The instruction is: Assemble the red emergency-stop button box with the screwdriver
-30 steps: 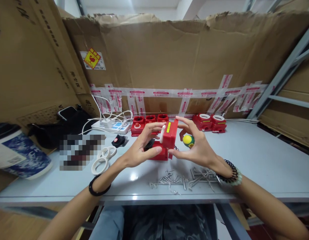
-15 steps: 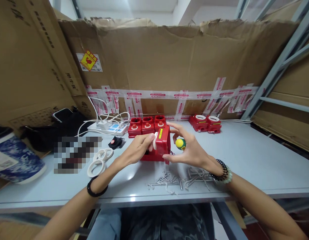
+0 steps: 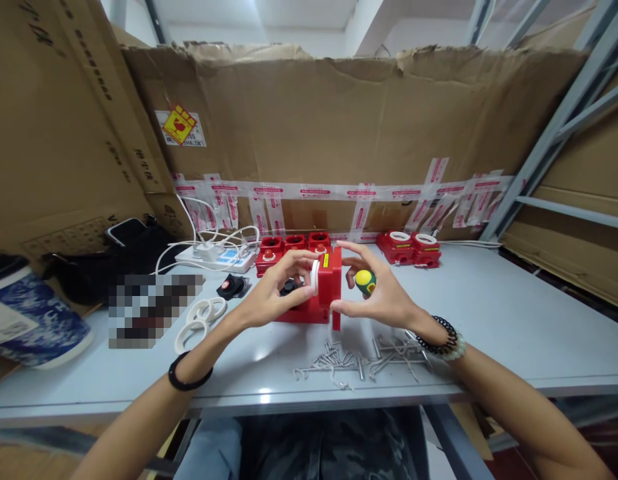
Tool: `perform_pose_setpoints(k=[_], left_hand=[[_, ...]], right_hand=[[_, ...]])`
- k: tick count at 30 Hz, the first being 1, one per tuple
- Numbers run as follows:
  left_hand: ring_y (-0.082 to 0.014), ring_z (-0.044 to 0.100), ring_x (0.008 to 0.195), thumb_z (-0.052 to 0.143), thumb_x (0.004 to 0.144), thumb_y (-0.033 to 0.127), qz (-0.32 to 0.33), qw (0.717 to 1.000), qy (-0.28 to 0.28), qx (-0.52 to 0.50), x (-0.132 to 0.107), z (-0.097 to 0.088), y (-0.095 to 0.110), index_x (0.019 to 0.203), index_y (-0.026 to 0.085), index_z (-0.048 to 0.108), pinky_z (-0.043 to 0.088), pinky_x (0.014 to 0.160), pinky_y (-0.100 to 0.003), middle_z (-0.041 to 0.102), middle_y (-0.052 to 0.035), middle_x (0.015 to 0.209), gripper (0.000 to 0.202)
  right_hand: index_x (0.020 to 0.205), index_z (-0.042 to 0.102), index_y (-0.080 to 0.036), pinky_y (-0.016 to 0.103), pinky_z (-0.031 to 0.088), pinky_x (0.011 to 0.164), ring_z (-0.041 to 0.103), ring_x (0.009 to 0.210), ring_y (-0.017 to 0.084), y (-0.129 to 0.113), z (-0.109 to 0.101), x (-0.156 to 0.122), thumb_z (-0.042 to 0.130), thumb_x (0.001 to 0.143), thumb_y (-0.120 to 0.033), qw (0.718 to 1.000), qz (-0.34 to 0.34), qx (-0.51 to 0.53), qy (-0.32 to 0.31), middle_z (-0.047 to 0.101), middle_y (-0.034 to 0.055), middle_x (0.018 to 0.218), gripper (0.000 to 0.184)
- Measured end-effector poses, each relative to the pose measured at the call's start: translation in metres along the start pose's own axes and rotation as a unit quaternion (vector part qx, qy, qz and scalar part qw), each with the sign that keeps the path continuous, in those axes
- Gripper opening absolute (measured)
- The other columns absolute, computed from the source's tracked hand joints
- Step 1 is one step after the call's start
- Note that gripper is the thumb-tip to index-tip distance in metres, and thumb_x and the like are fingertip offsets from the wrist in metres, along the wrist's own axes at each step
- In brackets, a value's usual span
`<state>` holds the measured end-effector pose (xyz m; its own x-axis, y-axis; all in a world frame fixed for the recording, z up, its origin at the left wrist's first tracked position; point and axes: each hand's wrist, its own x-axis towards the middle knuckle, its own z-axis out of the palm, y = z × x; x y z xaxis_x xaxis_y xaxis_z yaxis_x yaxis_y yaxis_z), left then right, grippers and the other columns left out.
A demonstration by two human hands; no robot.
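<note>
Between my hands stands a red housing [image 3: 329, 283] with a yellow label, turned so its white ring [image 3: 315, 277] faces left. My left hand [image 3: 279, 290] has its thumb and curled fingers at that ring. With fingertips and thumb, my right hand [image 3: 383, 287] grips the housing's right edges. A screwdriver [image 3: 365, 283] with a yellow-and-green handle shows inside the curve of my right hand; whether the hand holds it I cannot tell. Under and behind the housing is another red part [image 3: 303, 314], with a black round piece [image 3: 289, 287] partly hidden by my left fingers.
Loose screws [image 3: 336, 357] lie near the front edge. White rings [image 3: 191, 335] and a small black part [image 3: 232, 286] sit at left. Red units [image 3: 269, 252] and two ringed red housings [image 3: 426, 253] stand behind. A power strip [image 3: 223, 257] and a patterned cup [image 3: 33, 320] are further left.
The housing has turned, its ringed side now facing more squarely left. My left fingers have spread from a pinch to reach around the ring. My right hand stays at the right edges.
</note>
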<state>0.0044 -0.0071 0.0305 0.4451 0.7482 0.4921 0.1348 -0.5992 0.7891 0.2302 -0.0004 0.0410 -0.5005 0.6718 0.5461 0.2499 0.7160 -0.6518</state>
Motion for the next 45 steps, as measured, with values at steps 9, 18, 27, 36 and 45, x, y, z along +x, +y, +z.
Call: perform_pose_setpoints(k=[9,18,27,36,45], left_hand=[[-0.0179,0.057,0.078,0.033,0.095,0.052,-0.086,0.995,0.048,0.035,0.0,0.004,-0.006,0.112,0.02,0.046,0.046,0.072,-0.032,0.061,-0.0033,0.09,0.038],[-0.0226,0.054,0.11,0.069,0.079,0.021,0.028,0.999,-0.023,-0.019,-0.002,-0.001,-0.004,0.121,0.025,0.044,0.045,0.089,-0.034,0.047,-0.0105,0.131,0.049],[-0.0173,0.056,0.087,0.069,0.078,0.032,-0.005,1.0,-0.019,-0.013,0.002,-0.006,-0.008,0.115,0.02,0.045,0.044,0.083,-0.032,0.059,-0.0056,0.099,0.046],[-0.0171,0.053,0.073,0.047,0.083,0.046,-0.053,0.995,0.083,0.019,0.007,-0.025,-0.011,0.094,0.016,0.057,0.043,0.066,-0.028,0.058,-0.0029,0.081,0.034],[-0.0243,0.055,0.096,0.055,0.082,0.051,-0.086,0.914,0.083,0.389,-0.029,-0.076,0.022,0.099,0.019,0.055,0.042,0.085,-0.034,0.061,-0.0061,0.103,0.036]], right_hand=[[0.139,0.034,-0.024,0.041,0.053,0.091,0.058,0.113,0.025,0.003,0.008,-0.002,0.076,0.065,-0.036,0.991,-0.102,-0.088,0.005,0.056,0.009,0.132,0.086],[0.138,0.034,-0.025,0.046,0.052,0.089,0.058,0.11,0.026,0.001,0.001,0.0,0.079,0.064,-0.037,0.999,0.008,0.03,0.005,0.063,0.0094,0.118,0.087],[0.138,0.033,-0.025,0.048,0.051,0.09,0.059,0.11,0.026,-0.001,0.005,0.0,0.078,0.063,-0.037,1.0,-0.007,0.022,-0.009,0.063,0.0092,0.117,0.088],[0.137,0.034,-0.025,0.042,0.052,0.088,0.06,0.105,0.024,-0.003,0.004,0.001,0.075,0.066,-0.037,0.995,-0.077,-0.058,0.022,0.059,0.0082,0.121,0.083],[0.125,0.035,-0.022,0.044,0.051,0.088,0.059,0.103,0.026,0.004,-0.001,0.002,0.079,0.057,-0.044,0.991,-0.028,-0.088,0.092,0.059,0.0091,0.109,0.084]])
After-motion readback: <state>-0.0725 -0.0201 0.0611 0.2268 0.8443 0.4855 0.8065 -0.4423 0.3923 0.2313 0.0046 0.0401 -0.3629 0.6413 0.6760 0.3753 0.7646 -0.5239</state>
